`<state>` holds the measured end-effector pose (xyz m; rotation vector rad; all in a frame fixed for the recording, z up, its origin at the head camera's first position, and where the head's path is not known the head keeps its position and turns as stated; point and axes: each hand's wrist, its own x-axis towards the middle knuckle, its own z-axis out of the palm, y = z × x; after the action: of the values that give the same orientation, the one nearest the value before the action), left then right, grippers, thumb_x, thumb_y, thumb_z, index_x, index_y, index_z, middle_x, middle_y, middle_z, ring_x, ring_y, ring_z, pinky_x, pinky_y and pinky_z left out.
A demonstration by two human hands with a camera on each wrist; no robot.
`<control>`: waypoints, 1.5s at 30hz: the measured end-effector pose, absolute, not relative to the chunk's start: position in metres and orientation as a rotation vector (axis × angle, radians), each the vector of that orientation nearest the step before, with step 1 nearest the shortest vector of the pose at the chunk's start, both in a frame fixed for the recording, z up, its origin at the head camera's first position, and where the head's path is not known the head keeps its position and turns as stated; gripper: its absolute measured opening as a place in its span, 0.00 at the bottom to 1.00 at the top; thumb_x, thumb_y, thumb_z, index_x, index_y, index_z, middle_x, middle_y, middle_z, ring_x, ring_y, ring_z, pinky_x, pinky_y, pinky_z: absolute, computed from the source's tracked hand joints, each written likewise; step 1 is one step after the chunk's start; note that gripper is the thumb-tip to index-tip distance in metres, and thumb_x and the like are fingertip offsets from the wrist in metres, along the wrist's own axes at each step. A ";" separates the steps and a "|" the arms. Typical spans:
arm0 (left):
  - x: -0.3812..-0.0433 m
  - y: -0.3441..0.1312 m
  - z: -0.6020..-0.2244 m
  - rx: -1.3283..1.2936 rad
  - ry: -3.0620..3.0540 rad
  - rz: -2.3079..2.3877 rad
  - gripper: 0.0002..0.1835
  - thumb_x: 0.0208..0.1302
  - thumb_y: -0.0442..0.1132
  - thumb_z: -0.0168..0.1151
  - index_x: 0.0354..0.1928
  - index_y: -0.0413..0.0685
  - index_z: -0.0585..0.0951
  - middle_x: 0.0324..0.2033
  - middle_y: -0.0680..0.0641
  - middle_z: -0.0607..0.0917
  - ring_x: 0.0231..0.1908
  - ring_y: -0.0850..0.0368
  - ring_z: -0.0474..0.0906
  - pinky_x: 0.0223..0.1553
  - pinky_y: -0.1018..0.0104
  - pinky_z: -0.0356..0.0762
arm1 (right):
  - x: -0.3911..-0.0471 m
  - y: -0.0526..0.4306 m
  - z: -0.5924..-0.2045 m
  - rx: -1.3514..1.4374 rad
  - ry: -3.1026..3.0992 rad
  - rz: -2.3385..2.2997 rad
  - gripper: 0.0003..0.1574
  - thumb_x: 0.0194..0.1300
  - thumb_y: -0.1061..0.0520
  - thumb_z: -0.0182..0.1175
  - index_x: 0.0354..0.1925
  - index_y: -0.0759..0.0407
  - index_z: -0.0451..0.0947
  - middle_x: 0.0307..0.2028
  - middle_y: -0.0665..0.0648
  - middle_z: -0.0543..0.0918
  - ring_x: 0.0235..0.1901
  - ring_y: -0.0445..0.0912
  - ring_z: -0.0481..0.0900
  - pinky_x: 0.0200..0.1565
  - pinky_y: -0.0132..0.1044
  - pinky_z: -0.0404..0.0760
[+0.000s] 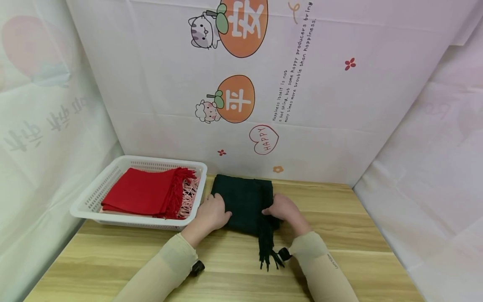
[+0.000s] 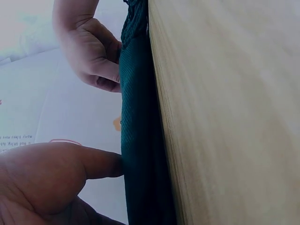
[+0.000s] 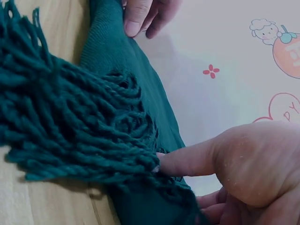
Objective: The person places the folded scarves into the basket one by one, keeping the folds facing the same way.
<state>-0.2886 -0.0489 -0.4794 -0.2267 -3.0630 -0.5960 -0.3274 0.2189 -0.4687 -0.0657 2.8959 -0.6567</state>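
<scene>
In the head view, a folded dark green scarf (image 1: 241, 201) lies on the table, its fringe (image 1: 266, 243) hanging toward the near side. My left hand (image 1: 213, 213) rests on the scarf's left edge, thumb stretched across the cloth. The left wrist view shows that thumb (image 2: 105, 164) pressed against the folded layers. At the right edge, my right hand (image 1: 284, 209) pinches the scarf, its fingers bent over that side. In the right wrist view, the right thumb (image 3: 187, 159) lies on the base of the twisted tassels, the other fingers partly hidden behind the cloth.
Left of the scarf stands a white plastic basket (image 1: 81, 205) with a folded red scarf (image 1: 141, 191) in it. Pale pink fringe (image 1: 188, 201) shows beneath the red one. A printed white sheet (image 1: 320, 138) rises behind the wooden table (image 1: 320, 197), with more white sheeting on both sides.
</scene>
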 end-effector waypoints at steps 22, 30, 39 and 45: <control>-0.290 -0.049 -0.480 -0.177 -3.071 -0.559 0.41 0.76 0.51 0.73 0.70 0.19 0.72 0.61 0.24 0.80 0.63 0.30 0.78 0.65 0.40 0.81 | -0.332 0.211 -0.482 -0.052 2.883 -0.893 0.50 0.84 0.44 0.61 0.80 0.81 0.59 0.78 0.80 0.67 0.76 0.73 0.68 0.75 0.65 0.72; -0.292 -0.048 -0.484 -0.177 -3.072 -0.548 0.40 0.75 0.50 0.74 0.69 0.19 0.73 0.60 0.23 0.79 0.62 0.30 0.78 0.63 0.40 0.82 | -0.331 0.203 -0.492 0.009 2.966 -0.808 0.53 0.81 0.44 0.69 0.79 0.82 0.61 0.75 0.81 0.71 0.72 0.72 0.74 0.71 0.63 0.77; -0.291 -0.045 -0.485 -0.139 -3.098 -0.557 0.39 0.75 0.50 0.75 0.70 0.22 0.74 0.59 0.26 0.81 0.60 0.32 0.79 0.60 0.39 0.84 | -0.330 0.203 -0.488 -0.022 2.945 -0.750 0.52 0.81 0.47 0.68 0.79 0.84 0.59 0.76 0.81 0.68 0.75 0.72 0.71 0.74 0.63 0.74; -0.290 -0.044 -0.485 -0.154 -3.134 -0.526 0.37 0.74 0.52 0.75 0.66 0.24 0.78 0.57 0.27 0.82 0.58 0.34 0.81 0.57 0.38 0.86 | -0.327 0.208 -0.481 -0.072 2.917 -0.716 0.50 0.78 0.50 0.72 0.75 0.85 0.63 0.73 0.83 0.72 0.68 0.69 0.79 0.69 0.61 0.80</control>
<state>-0.2899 -0.0438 -0.4854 -0.1540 -3.1335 -0.5261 -0.3275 0.2075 -0.4807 -0.0724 2.9169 -0.7159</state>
